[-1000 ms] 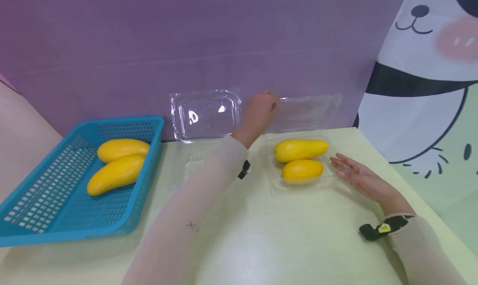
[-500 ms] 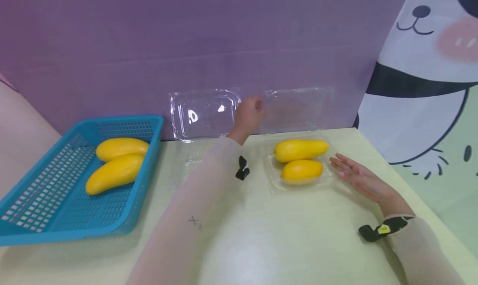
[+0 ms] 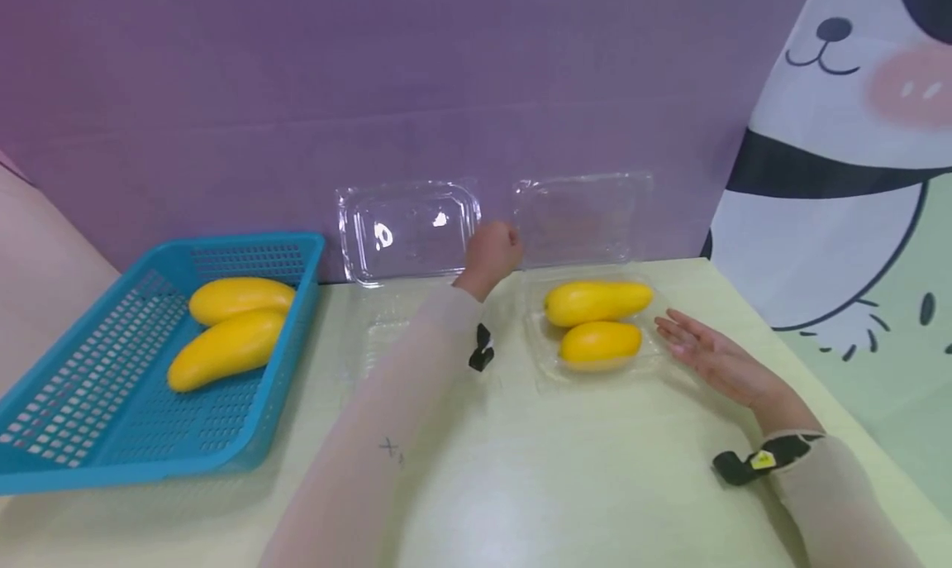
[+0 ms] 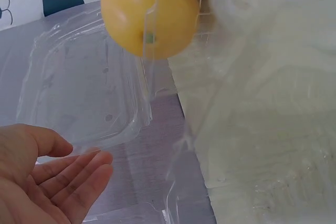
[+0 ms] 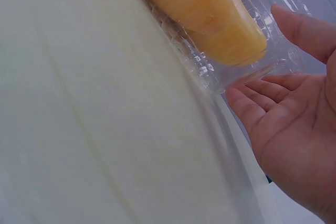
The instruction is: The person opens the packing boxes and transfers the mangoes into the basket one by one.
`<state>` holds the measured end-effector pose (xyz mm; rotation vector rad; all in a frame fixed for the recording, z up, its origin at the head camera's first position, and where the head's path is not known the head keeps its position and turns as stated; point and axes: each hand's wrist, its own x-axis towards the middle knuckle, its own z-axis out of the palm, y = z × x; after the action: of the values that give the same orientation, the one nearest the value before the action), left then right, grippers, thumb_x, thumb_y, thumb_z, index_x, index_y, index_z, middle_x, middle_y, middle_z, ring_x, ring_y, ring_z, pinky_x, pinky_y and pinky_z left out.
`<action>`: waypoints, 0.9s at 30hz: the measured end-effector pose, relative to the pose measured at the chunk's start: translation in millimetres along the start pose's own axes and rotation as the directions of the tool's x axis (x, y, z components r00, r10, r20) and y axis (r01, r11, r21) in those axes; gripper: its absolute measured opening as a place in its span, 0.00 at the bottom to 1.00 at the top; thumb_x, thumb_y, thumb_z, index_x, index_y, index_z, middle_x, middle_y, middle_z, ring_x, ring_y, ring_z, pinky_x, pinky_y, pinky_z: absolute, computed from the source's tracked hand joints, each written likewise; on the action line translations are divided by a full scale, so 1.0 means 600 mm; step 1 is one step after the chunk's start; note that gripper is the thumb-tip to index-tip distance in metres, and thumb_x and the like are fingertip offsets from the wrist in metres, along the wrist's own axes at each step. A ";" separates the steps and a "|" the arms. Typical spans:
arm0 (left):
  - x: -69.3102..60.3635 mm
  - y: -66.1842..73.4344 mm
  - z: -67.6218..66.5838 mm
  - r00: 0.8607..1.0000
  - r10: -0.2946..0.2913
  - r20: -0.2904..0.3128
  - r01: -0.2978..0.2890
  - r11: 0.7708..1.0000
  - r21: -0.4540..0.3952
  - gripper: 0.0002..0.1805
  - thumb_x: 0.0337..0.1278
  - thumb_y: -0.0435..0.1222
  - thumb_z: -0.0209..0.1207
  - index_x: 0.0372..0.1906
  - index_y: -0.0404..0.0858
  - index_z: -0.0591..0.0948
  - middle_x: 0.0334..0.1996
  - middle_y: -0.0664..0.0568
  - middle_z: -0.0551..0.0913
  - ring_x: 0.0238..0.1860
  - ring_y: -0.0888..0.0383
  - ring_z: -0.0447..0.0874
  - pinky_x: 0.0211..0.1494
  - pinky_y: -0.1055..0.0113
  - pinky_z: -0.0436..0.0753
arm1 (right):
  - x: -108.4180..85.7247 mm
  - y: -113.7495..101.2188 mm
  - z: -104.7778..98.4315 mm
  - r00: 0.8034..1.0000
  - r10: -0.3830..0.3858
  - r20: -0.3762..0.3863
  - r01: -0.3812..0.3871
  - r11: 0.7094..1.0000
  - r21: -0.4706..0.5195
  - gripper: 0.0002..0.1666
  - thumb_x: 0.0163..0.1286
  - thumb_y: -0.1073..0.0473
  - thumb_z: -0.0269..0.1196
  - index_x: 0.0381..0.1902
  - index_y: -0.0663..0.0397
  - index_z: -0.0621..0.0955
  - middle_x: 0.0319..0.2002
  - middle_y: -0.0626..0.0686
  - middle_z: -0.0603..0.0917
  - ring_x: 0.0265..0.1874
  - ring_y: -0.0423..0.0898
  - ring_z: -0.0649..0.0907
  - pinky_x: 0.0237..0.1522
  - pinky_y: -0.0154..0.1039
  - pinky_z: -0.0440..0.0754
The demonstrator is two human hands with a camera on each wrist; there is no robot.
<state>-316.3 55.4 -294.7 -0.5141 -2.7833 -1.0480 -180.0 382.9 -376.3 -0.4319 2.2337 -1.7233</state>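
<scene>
Two yellow mangoes, the rear one longer than the front one, lie in a clear plastic clamshell box. Its lid stands raised against the purple backdrop. My left hand is just left of that lid; in the left wrist view its fingers are loosely bent, the thumb is apart, and nothing is between them. My right hand reaches the right side of the box with straight fingers. In the right wrist view, the fingertips are at the box's rim; I cannot tell whether they touch it.
A second clear box, lid raised, stands left of the first, partly behind my left sleeve. A blue basket at the left holds two more mangoes. The purple backdrop borders the table's rear edge.
My left hand has moved left and down, away from the right lid. That lid has tipped further left and now stands more upright. The right hand has stayed in place.
</scene>
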 end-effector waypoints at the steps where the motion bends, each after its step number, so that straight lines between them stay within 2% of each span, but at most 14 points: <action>1: 0.000 -0.001 0.001 1.000 -0.006 0.000 0.006 1.000 -0.005 0.22 0.59 0.30 0.49 0.10 0.42 0.60 0.10 0.58 0.57 0.12 0.64 0.54 0.15 0.75 0.57 | 0.000 0.000 0.000 1.000 -0.006 0.003 0.006 1.000 0.003 0.40 0.76 0.62 0.45 0.71 0.67 0.35 0.70 0.71 0.37 0.56 0.18 0.66 0.54 0.18 0.65; 5: 0.002 -0.004 0.004 1.000 -0.024 0.006 0.024 0.999 -0.044 0.22 0.56 0.29 0.51 0.11 0.42 0.59 0.10 0.58 0.57 0.12 0.64 0.54 0.15 0.76 0.57 | 0.001 0.002 -0.001 1.000 -0.008 0.003 0.008 1.000 -0.007 0.39 0.76 0.62 0.44 0.71 0.67 0.35 0.70 0.71 0.37 0.57 0.18 0.66 0.54 0.18 0.66; 10: 0.001 -0.007 0.005 0.997 -0.065 0.038 0.067 0.996 -0.053 0.19 0.56 0.32 0.56 0.14 0.42 0.62 0.14 0.56 0.61 0.15 0.62 0.58 0.18 0.74 0.61 | 0.003 -0.002 0.002 0.999 0.052 -0.012 -0.052 0.998 -0.020 0.41 0.76 0.59 0.46 0.73 0.63 0.36 0.72 0.68 0.39 0.56 0.17 0.65 0.54 0.18 0.65; 14: -0.004 -0.008 0.004 0.996 -0.053 0.078 0.054 0.999 -0.006 0.14 0.56 0.35 0.57 0.20 0.41 0.67 0.20 0.54 0.67 0.20 0.60 0.64 0.22 0.72 0.67 | 0.002 -0.003 0.004 0.998 0.056 -0.016 -0.057 0.998 -0.010 0.40 0.76 0.59 0.45 0.72 0.63 0.36 0.72 0.68 0.38 0.55 0.16 0.66 0.54 0.18 0.66; 17: -0.008 -0.008 0.001 0.995 -0.044 0.095 0.041 0.999 0.024 0.13 0.56 0.35 0.58 0.21 0.41 0.68 0.21 0.54 0.67 0.22 0.59 0.66 0.24 0.72 0.69 | 0.002 -0.001 0.004 0.999 0.041 -0.009 -0.041 0.999 -0.008 0.40 0.76 0.60 0.45 0.72 0.65 0.35 0.71 0.69 0.38 0.55 0.16 0.66 0.54 0.18 0.65; 22: -0.012 0.006 -0.008 0.997 -0.042 0.071 0.035 0.994 0.102 0.16 0.56 0.37 0.58 0.17 0.40 0.67 0.17 0.55 0.65 0.19 0.60 0.64 0.23 0.73 0.67 | 0.002 0.000 0.001 0.998 0.067 -0.014 -0.067 0.997 -0.022 0.40 0.76 0.59 0.45 0.73 0.61 0.36 0.72 0.67 0.39 0.58 0.18 0.65 0.55 0.19 0.66; 27: -0.021 0.032 -0.021 0.999 -0.018 0.041 0.011 0.985 0.173 0.13 0.58 0.37 0.58 0.21 0.41 0.70 0.18 0.55 0.69 0.21 0.59 0.66 0.23 0.72 0.67 | 0.003 0.000 0.000 0.997 0.080 -0.020 -0.081 0.996 -0.028 0.40 0.76 0.59 0.45 0.73 0.60 0.37 0.73 0.66 0.40 0.58 0.18 0.65 0.55 0.19 0.66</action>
<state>-297.7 57.2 -276.1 -0.5000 -2.8841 -0.7968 -181.5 382.3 -376.5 -0.3289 2.2596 -1.6631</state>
